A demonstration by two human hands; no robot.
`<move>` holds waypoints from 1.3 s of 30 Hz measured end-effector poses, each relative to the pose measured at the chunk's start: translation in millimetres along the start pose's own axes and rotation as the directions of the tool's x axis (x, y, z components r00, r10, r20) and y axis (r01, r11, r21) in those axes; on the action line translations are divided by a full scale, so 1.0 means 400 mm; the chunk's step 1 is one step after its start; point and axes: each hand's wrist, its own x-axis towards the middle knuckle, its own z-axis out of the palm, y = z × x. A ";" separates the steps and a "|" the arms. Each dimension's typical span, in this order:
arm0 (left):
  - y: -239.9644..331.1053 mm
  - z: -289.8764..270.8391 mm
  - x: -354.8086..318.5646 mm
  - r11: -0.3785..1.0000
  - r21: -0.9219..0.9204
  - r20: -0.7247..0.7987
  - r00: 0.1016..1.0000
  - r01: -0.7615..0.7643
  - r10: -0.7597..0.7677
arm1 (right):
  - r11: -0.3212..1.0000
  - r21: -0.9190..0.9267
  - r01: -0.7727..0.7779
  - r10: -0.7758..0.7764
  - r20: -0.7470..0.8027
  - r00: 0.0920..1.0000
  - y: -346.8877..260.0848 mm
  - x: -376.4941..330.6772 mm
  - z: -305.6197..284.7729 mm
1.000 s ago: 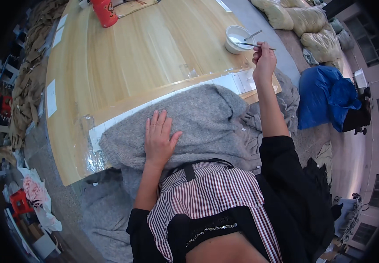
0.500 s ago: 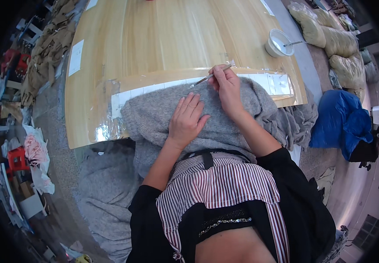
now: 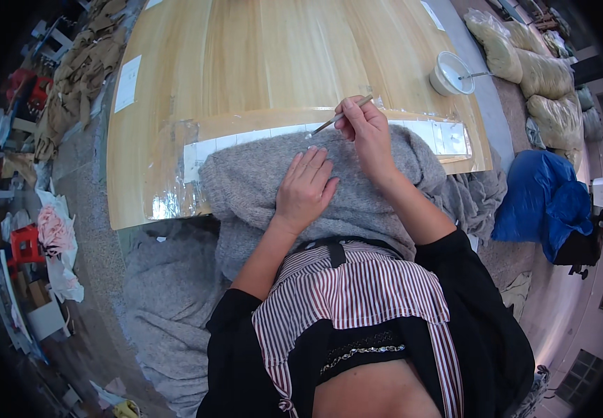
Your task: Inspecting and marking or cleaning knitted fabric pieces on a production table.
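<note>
A grey knitted garment (image 3: 245, 174) lies folded over the near edge of the wooden table (image 3: 266, 63). My left hand (image 3: 306, 187) rests flat on the knit, fingers stretched out toward its far edge. In my right hand (image 3: 369, 132) I grip a thin brush (image 3: 339, 120) between thumb and fingers. The brush slants down to the left, its tip at the garment's far edge just beyond my left fingertips. A small whitish spot shows at that tip. Behind the garment, a white marked paper strip (image 3: 280, 132) runs along the table under clear tape.
A white tub (image 3: 447, 74) with white contents and a utensil stands at the table's right side. Grey knits (image 3: 169, 306) pile up at my lower left, and more (image 3: 479, 198) hang at the right. Further right are a blue bag (image 3: 542, 198) and several stuffed sacks (image 3: 545, 70).
The whole view has shifted slightly. My left hand stays flat on the garment, and my right hand keeps the brush tip at nearly the same place on its edge.
</note>
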 end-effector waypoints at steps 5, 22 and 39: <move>0.001 -0.001 0.002 1.000 0.001 -0.024 1.000 -0.009 0.009 | 0.999 -0.005 -0.035 0.036 0.072 0.997 0.020 0.013 0.050; -0.007 0.004 0.004 0.999 -0.052 -0.034 0.999 -0.013 0.011 | 0.960 -0.270 0.070 -0.024 0.171 0.985 0.071 0.042 0.124; -0.010 0.003 -0.007 0.997 -0.082 -0.047 0.999 -0.009 0.005 | 0.859 -0.507 0.077 0.135 0.369 0.920 0.076 0.081 0.260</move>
